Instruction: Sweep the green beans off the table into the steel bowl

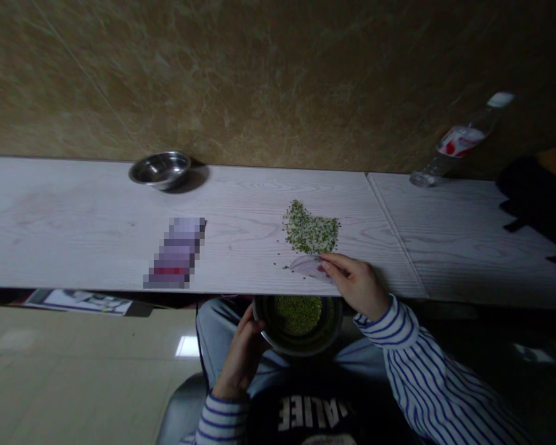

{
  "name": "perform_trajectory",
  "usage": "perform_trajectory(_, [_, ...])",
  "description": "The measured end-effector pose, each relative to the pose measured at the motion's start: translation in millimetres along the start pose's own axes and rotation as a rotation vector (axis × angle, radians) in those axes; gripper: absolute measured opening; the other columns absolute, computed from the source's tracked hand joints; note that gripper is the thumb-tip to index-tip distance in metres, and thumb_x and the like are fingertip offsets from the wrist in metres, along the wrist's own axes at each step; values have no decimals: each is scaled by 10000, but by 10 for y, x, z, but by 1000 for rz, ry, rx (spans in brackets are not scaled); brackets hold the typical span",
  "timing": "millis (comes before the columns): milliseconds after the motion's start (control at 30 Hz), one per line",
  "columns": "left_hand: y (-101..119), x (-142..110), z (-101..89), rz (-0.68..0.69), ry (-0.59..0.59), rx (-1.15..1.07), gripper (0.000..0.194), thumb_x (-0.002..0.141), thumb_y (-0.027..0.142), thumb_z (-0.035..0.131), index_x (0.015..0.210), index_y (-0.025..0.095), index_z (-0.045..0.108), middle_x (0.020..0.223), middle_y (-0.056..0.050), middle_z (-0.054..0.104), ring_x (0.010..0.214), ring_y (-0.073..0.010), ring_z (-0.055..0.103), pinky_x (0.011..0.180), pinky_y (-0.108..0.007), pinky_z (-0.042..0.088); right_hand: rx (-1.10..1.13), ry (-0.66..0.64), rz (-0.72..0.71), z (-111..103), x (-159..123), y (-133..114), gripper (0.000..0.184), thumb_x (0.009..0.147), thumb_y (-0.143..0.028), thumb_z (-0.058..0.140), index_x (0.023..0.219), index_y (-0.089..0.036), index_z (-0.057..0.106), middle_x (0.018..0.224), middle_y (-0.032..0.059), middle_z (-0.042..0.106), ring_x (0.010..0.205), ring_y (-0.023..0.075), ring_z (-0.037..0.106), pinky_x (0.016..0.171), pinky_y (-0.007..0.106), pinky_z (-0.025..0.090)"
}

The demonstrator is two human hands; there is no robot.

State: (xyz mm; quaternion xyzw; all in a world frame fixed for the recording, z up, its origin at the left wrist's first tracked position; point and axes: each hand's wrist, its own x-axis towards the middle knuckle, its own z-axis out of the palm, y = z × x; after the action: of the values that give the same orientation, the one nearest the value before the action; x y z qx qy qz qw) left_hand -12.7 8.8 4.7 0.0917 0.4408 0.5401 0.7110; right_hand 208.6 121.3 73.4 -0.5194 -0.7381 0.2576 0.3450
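Observation:
My left hand [241,355] is wrapped over the left rim of a metal bowl [336,324], which sits over my lap just under the table's front edge. Inside the bowl lie many small green beans [297,314], mung beans by their look. My right hand [359,287] pinches a thin, see-through, pinkish sheet with a rounded edge [306,266], held low over the tabletop. Right beyond that sheet spreads a patch of the same green beans [311,228], with a few strays to its left. The fingertips under the sheet are hidden.
A small shiny metal bowl [161,171] stands at the back left, against the wall. Nearer lies a pixelated flat item [176,253]. At the back right, a clear bottle [461,141] with a white cap stands left of a dark object [537,204]. A seam crosses the white table [245,247] on the right.

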Motion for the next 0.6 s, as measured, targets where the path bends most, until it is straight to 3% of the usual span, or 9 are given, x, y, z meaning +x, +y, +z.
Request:
perform_trajectory(333, [4,-2,-8,17,22,-1,560,723,182,625,1279,240,603,1215,-71,678,1168,-308,586,900,-417,532,-78,55,7,127,120,-78,317,890,-281,513,1073,-164,742,935,107,781,770,221,747,706,322,595])
perform_trajectory(600, [33,8,-59,30,7,-10,554,749,185,626,1300,245,602,1198,-78,686,1166,-307,586,921,-419,515,-83,151,103,-4,133,67,345,880,-316,510,1095,-158,729,927,122,779,810,252,749,681,337,603])
